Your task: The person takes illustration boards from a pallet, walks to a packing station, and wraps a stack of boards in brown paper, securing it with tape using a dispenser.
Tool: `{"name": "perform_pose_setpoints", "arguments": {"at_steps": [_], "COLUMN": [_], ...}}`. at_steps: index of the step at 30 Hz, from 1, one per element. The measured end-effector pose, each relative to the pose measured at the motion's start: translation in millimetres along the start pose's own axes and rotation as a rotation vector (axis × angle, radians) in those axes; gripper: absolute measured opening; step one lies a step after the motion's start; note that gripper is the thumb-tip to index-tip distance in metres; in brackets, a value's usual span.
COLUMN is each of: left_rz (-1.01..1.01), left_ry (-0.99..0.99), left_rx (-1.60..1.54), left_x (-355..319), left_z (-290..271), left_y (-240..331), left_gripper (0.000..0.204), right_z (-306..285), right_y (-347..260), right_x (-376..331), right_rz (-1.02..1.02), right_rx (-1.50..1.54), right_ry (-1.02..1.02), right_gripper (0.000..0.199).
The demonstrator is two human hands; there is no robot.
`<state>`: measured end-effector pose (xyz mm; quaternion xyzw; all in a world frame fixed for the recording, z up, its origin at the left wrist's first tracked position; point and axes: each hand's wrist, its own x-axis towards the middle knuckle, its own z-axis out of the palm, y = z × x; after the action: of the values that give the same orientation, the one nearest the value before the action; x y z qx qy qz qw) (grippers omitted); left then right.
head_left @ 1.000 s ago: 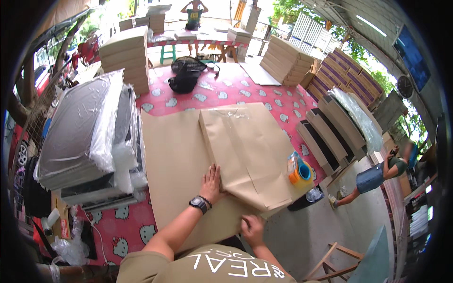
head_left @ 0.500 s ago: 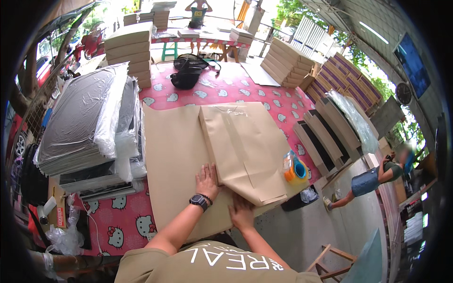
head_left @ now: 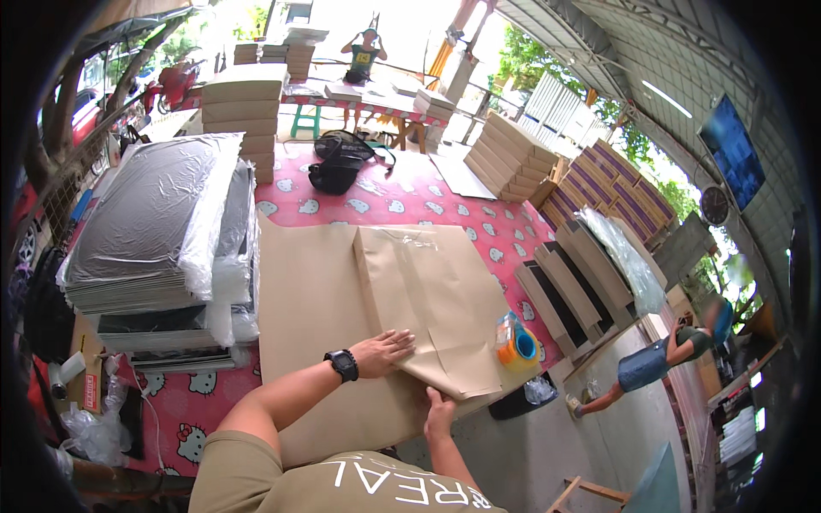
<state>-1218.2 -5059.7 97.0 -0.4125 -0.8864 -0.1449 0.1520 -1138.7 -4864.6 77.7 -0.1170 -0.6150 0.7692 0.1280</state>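
Observation:
A flat rectangular parcel in brown wrapping paper (head_left: 419,291) lies on a larger brown paper sheet (head_left: 299,299). Clear tape shows at its far edge. My left hand (head_left: 382,352) rests flat on the parcel's near left corner, fingers stretched out, a black watch on the wrist. At the near edge, my right hand (head_left: 439,410) pinches the folded paper flap, thumb on top and the other fingers partly hidden. To the right of the parcel stands an orange tape dispenser (head_left: 516,349) with a blue-cored roll.
Plastic-wrapped grey panels (head_left: 154,222) are piled at the left. Brown parcels (head_left: 239,111) stand stacked behind, more (head_left: 509,158) at far right. A black bag (head_left: 338,167) lies on the pink tablecloth (head_left: 410,205). One person (head_left: 646,359) stands at right, another (head_left: 363,60) at the back.
My left hand has slid from beside the parcel onto its near left corner. My right hand has shifted to the folded flap's edge. The view has tilted up slightly.

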Motion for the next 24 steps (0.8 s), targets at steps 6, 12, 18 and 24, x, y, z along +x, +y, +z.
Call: {"name": "perform_pose_setpoints", "arguments": {"at_steps": [6,12,18,24], "left_rz": [-0.010,-0.097,-0.159,-0.193], "left_ry": [0.143,0.223,0.227,0.176], "left_rx": [0.130,0.034,-0.052,-0.057], "left_x": [-6,-8,-4,-10], "left_z": [8,15,16,7], "left_y": [5,17,22,18], "left_gripper": [0.045,0.042,0.044,0.046], "right_z": [22,53,39,-57], "right_y": [15,21,15,-2], "right_x": [15,17,13,-3], "right_rz": [0.275,0.610,0.581,0.462], "right_rx": [0.324,0.497,0.376,0.538], "right_ry": [-0.187,-0.227,-0.008,0.267], "right_gripper": [0.026,0.025,0.010,0.007]}}
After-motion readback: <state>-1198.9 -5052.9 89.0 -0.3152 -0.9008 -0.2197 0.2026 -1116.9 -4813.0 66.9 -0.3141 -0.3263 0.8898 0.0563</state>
